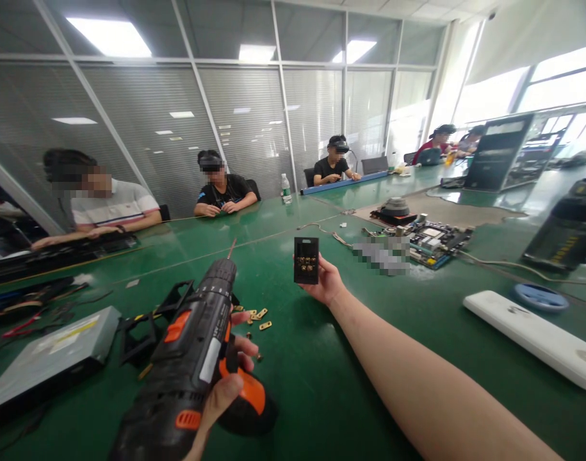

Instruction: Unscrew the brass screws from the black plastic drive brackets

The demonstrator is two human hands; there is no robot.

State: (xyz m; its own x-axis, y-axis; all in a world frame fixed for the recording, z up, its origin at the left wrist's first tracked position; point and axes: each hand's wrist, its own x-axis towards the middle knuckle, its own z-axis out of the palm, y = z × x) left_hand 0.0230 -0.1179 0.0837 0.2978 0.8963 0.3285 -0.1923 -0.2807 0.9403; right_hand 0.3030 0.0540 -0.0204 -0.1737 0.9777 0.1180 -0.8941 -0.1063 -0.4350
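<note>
A black and orange cordless drill [196, 339] fills the lower left, its thin bit pointing up and away. My left hand [230, 378] is wrapped round its grip. Further forward, my right hand [325, 280] holds a small flat black box [306, 259] upright by its right side and bottom. Several small brass-coloured pieces show in rows on the box's face. Between the two hands, loose brass plates [261, 315] and a few screws lie on the green table [312, 378], close to the drill. The drill bit and the box are apart.
A silver disc drive [57, 352] and black plastic frames [139, 333] lie at left. At right are a circuit board [434, 237], a long white case [533, 336], a blue lid [540, 297] and a computer tower [499, 153]. Several people sit across the table near a water bottle [285, 189].
</note>
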